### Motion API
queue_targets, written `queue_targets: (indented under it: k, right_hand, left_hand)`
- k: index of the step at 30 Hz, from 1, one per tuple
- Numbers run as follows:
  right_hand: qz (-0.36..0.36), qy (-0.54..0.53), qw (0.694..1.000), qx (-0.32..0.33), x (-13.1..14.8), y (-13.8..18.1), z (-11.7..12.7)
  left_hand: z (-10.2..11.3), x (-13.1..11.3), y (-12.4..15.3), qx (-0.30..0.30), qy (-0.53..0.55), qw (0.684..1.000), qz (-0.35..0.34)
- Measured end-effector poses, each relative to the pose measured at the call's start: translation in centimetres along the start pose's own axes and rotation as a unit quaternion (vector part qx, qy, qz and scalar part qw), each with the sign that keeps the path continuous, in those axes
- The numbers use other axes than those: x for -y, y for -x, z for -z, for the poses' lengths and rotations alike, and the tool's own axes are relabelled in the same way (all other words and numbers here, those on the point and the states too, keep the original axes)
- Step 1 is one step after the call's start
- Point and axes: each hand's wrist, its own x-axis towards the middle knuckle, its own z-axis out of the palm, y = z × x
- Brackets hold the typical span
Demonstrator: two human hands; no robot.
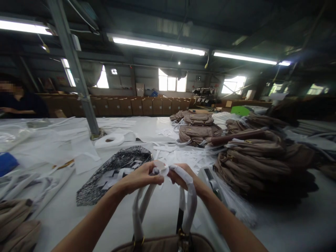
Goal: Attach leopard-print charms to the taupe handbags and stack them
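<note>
A brown bag (160, 244) stands close in front of me at the bottom, only its top edge in view. Its two handles are wrapped in white padding (189, 196) and rise to my hands. My left hand (147, 175) is closed on the wrapped handles at their top, thumb and fingers pinching. On the other side my right hand (181, 175) is closed around the same handles, its fingers partly hidden behind the wrap. Between both hands a small white piece of paper or tape (163, 170) lies against the handles. Gold-coloured metal fittings show at the handle bases.
A black-and-white speckled cloth holder (133, 154) with white strips lies ahead left. Brown bags (252, 161) are piled at right, beside a grey tape dispenser (212, 182). A metal post (76, 70) rises from the table. Another person (21, 101) is at far left.
</note>
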Motion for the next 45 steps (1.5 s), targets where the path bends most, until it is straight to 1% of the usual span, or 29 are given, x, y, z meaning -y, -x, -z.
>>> queue_targets:
  k: [1,4,6,11,14,16,18,20,23,25,26,28,30,34,39,42,45]
  right_hand:
    - [0.004,0.016,1.000,-0.001,0.1,0.1,-0.1]
    - [0.003,0.037,0.999,0.005,0.0,0.4,-0.4]
    - [0.000,0.045,0.999,0.014,-0.1,0.5,-0.5]
    - [-0.004,0.059,0.998,0.033,-0.3,0.7,-1.0]
    - [-0.033,0.014,0.999,0.040,-0.3,0.9,-1.0]
    - [-0.054,-0.028,0.997,0.037,-0.2,1.0,-0.9]
    - [-0.067,-0.060,0.995,0.039,0.0,0.9,-0.8]
    - [-0.067,-0.083,0.993,0.045,0.2,0.7,-0.8]
    - [-0.074,-0.103,0.991,0.035,0.2,0.5,-0.7]
    - [-0.085,-0.118,0.989,0.031,-0.1,0.5,-0.6]
    - [-0.090,-0.128,0.987,0.035,-0.4,0.5,-0.5]
    - [-0.093,-0.140,0.985,0.042,-1.2,0.6,-0.6]
    - [-0.097,-0.138,0.985,0.042,-2.0,0.7,-0.9]
    - [-0.098,-0.122,0.988,0.016,-3.3,1.2,-2.5]
    - [-0.099,-0.094,0.991,-0.010,-4.1,1.9,-4.1]
    - [-0.106,-0.069,0.992,-0.015,-4.4,2.3,-4.1]
    - [-0.113,-0.051,0.992,-0.016,-4.7,2.7,-3.4]
  left_hand:
    - [0.0,-0.2,-0.1,-0.002,-0.016,1.000,0.003]
    - [0.2,-0.2,-0.3,-0.015,-0.073,0.996,0.041]
    - [0.3,0.3,-0.2,-0.017,-0.086,0.995,0.038]
    - [0.9,2.1,0.9,-0.024,-0.068,0.997,0.022]
    - [1.3,2.6,1.6,0.000,-0.041,0.999,0.030]
    - [1.6,2.2,1.6,0.018,-0.032,0.999,0.028]
    - [1.6,1.3,1.2,0.009,-0.039,0.999,0.012]
    - [1.5,0.3,0.5,0.012,-0.072,0.997,-0.006]
    - [1.1,-0.6,-0.7,0.060,-0.151,0.987,-0.010]
    - [0.8,-0.7,-1.0,0.082,-0.169,0.982,-0.007]
    - [0.8,-0.6,-1.0,0.084,-0.161,0.983,-0.005]
    - [0.8,-0.2,-0.9,0.076,-0.130,0.989,-0.007]
    - [1.0,0.2,-0.6,0.052,-0.109,0.993,-0.008]
    - [1.8,0.9,-0.4,0.001,-0.101,0.995,0.007]
    - [2.5,1.7,-0.2,-0.047,-0.035,0.998,0.031]
    - [2.6,2.7,0.0,-0.057,-0.014,0.996,0.062]
    - [2.5,3.6,-0.1,-0.049,-0.015,0.995,0.082]
